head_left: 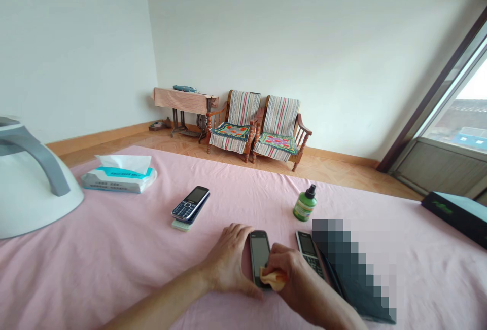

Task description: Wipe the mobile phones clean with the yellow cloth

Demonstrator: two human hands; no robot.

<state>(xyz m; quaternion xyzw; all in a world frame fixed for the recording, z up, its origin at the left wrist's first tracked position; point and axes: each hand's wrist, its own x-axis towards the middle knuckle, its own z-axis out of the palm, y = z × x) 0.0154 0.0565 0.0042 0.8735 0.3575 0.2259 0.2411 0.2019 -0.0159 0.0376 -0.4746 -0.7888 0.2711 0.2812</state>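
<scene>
A dark mobile phone [260, 251] lies screen up on the pink cloth in front of me. My left hand [228, 254] grips it along its left side, fingers at the upper edge and thumb at the lower end. An orange-yellow cloth [274, 279] is bunched in my right hand [286, 261], pressed against the lower part of the screen. Just right of that hand lies a keypad phone [307, 247], partly hidden by my right wrist. A dark, flat item [353, 284], partly pixelated, rests beside it. Farther off stands a green spray bottle [305, 204] with a black top.
Stacked phones [191, 203] lie to the left on the pink cloth [160, 259]. Behind them is a tissue pack [119, 178]; a white-grey kettle [34, 188] stands at far left. A black box [454, 218] sits at right. Two chairs [276, 130] stand by the wall.
</scene>
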